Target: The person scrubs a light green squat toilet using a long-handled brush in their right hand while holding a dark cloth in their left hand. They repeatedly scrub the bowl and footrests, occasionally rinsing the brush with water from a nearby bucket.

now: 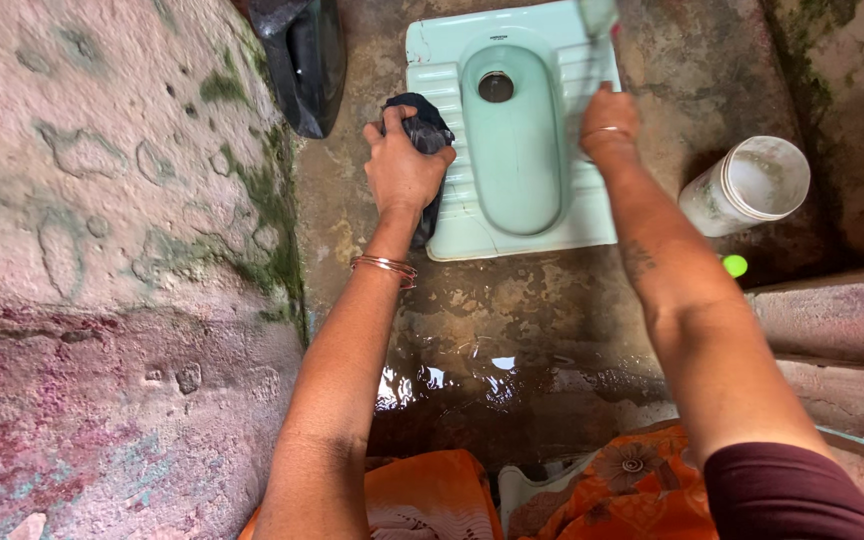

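Observation:
A pale green squat toilet pan [472,235] is set in the wet concrete floor ahead of me. My left hand [402,165] grips a dark cloth [430,130] and presses it on the pan's left footrest. My right hand [609,122], wearing a ring, is closed around the handle of a pale green brush [598,20] that stands over the pan's right footrest near the far edge. A metal bangle [384,266] sits on my left wrist.
A rough stained wall [102,250] with green growth closes off the left side. A dark plastic bag [304,60] lies at the far left. A white plastic jar [747,185] and a green cap [735,265] lie at the right by a step. Water pools on the floor [472,375].

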